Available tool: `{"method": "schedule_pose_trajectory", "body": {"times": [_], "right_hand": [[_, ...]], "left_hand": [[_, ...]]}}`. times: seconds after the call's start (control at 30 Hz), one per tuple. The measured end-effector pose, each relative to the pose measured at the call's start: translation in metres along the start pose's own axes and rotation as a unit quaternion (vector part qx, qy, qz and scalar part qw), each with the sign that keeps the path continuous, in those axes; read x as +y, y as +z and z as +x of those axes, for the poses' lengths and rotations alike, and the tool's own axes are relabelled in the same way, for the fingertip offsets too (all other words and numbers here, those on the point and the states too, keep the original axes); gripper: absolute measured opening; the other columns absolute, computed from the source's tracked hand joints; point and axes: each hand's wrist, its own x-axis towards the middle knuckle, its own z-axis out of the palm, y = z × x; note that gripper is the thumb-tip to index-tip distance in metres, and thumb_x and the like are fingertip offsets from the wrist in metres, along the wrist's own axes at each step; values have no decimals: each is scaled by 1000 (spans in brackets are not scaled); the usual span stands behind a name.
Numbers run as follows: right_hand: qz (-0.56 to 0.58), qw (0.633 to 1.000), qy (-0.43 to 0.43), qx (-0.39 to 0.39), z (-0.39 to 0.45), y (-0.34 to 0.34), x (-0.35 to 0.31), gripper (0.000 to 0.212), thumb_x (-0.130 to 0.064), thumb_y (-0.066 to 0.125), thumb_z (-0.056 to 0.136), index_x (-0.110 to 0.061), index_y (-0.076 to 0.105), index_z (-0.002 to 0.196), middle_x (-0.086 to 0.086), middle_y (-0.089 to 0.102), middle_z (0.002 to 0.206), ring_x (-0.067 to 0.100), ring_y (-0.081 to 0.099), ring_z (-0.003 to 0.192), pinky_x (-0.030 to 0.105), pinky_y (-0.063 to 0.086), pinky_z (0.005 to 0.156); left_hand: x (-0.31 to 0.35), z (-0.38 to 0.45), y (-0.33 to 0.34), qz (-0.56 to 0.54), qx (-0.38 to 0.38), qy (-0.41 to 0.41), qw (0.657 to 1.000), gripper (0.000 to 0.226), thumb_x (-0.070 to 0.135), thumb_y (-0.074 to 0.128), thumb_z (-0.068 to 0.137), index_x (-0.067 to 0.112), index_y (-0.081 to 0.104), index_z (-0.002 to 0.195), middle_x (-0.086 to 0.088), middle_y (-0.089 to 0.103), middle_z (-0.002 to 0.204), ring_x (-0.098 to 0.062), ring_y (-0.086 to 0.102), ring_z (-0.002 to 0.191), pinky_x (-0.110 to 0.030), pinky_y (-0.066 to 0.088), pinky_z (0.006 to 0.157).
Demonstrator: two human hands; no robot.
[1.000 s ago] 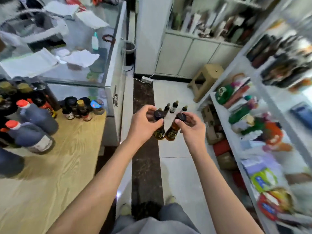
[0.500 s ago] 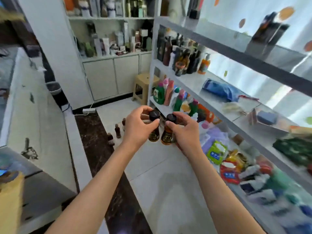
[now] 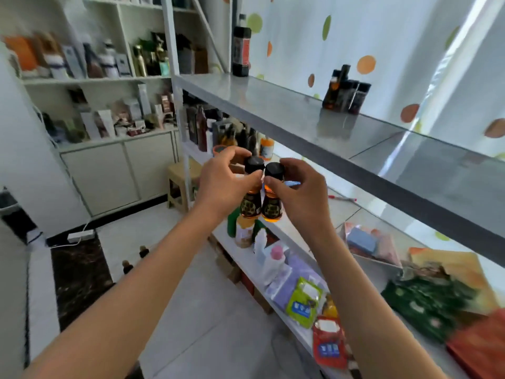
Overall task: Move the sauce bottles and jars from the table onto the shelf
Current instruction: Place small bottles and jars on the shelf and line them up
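On the far left, a white cupboard (image 3: 109,170) with open shelves above it is standing against the wall, full of boxes and bottles that are too blurred to name. A small stool (image 3: 179,184) is standing in front of it, and a few little bottles (image 3: 134,259) are standing on the floor.

In the middle, the left hand (image 3: 224,184) is holding one small sauce bottle (image 3: 251,198) just under its black cap, with the fingers curled around the neck. The right hand (image 3: 300,192) is pinching the second small bottle (image 3: 272,201) in the same way. The two bottles are hanging upright, touching side by side, in the air in front of the metal shelf (image 3: 300,113), lower than its grey top board.

I think the carrying step is going on now and the placing is not yet done. The next move probably calls for lifting both bottles higher than the edge of the board and putting them down near the dark bottles (image 3: 345,91) that are already standing there on the right.

The labels on the held bottles are showing a dark round pattern, but the writing is too small to read. On the lower boards, colourful packets (image 3: 303,302) are lying; their print is also not readable.
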Motion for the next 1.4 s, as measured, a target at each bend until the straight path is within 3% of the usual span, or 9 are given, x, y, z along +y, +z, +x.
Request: {"method": "schedule_pose_trajectory", "body": {"times": [0.17, 0.33, 0.47, 0.57, 0.73, 0.93, 1.1, 1.23, 1.4], "right_hand": [[0, 999, -10, 44, 95, -25, 3, 29, -25, 81, 77, -22, 69, 104, -16, 70, 87, 2, 68, 85, 19, 50, 73], [-34, 993, -32, 107, 182, -31, 11, 17, -24, 80, 76, -22, 73, 92, -13, 73, 83, 3, 67, 82, 24, 54, 77], [-95, 986, -21, 134, 256, -30, 22, 5, -24, 78, 74, -25, 73, 77, -1, 72, 76, 15, 69, 75, 42, 57, 76], [-123, 981, 6, 149, 306, -31, 33, 11, -23, 78, 74, -26, 70, 68, 1, 73, 75, 22, 69, 75, 49, 57, 74], [-134, 964, 58, 221, 368, -46, 55, 11, -25, 81, 72, -29, 71, 70, -7, 74, 71, 18, 71, 73, 41, 61, 67], [-183, 933, 111, 290, 403, -65, 92, 17, -17, 81, 72, -27, 68, 67, 6, 74, 81, 29, 70, 84, 53, 56, 81], [-235, 912, 143, 305, 426, -76, 126, 15, -18, 79, 75, -4, 73, 73, 12, 71, 72, 35, 68, 76, 46, 57, 73], [-276, 906, 149, 282, 443, -80, 145, 22, -20, 78, 76, -6, 65, 63, 0, 56, 54, 19, 51, 57, 24, 37, 51], [-317, 900, 153, 258, 460, -82, 166, 27, -19, 75, 77, -7, 57, 61, -1, 48, 53, 15, 42, 53, 25, 31, 49]], "left_hand": [[29, 94, 41, -34, -4, 54, 998, 32, 31, 78, 75, 26, 65, 104, 13, 68, 89, 1, 64, 79, -31, 59, 72], [34, 190, 82, -71, -15, 118, 990, 26, 35, 77, 74, 33, 63, 96, 19, 67, 86, 10, 63, 77, -16, 54, 68], [26, 271, 112, -111, -45, 154, 981, 26, 35, 77, 74, 33, 62, 95, 20, 67, 85, 9, 64, 75, -7, 49, 63], [17, 320, 132, -140, -68, 172, 973, 28, 31, 78, 74, 25, 65, 98, 15, 68, 89, 2, 66, 77, -13, 51, 67], [8, 394, 169, -172, -119, 183, 961, 24, 27, 78, 75, 28, 63, 93, 14, 67, 88, -2, 66, 78, -17, 51, 68], [-5, 437, 226, -168, -143, 174, 960, 24, 27, 77, 75, 24, 67, 97, 24, 60, 79, 2, 64, 72, -22, 53, 71], [-14, 452, 264, -138, -135, 177, 965, 25, 26, 75, 77, 17, 68, 100, 9, 70, 91, -9, 66, 80, -33, 54, 78], [-19, 461, 284, -107, -121, 189, 969, 29, 26, 73, 81, 12, 67, 105, -1, 70, 100, -17, 65, 85, -38, 52, 81], [-23, 469, 305, -90, -115, 200, 969, 31, 26, 71, 84, 9, 65, 110, -6, 68, 102, -20, 64, 85, -39, 52, 79]]}}
